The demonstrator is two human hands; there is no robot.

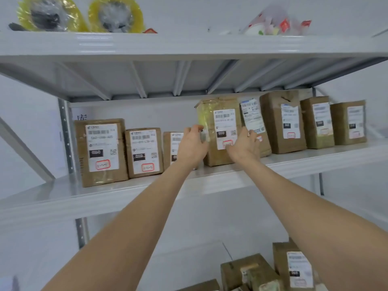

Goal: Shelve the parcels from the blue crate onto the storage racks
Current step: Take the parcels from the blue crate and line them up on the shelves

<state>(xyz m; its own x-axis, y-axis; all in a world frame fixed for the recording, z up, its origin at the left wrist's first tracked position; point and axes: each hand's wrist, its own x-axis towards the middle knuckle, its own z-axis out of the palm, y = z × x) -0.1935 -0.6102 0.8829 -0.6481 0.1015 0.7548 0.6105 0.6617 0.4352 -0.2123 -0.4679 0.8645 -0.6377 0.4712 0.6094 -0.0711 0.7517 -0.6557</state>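
Boxes (252, 271) at lower right, left hand (192, 144) curled round left edge of parcel (220, 131), right hand (244, 144) gripping its right side, parcel upright mid-frame on shelf (304, 160), within row of cartons (144, 152), tape rolls (115, 15) upper left.

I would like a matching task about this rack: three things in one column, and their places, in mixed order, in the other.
Things:
1 tape rolls
2 bag
3 yellow-taped parcel

Places:
A top shelf, right
B middle shelf, gripped by left hand
C top shelf, left

Pairs: 1-C, 2-A, 3-B
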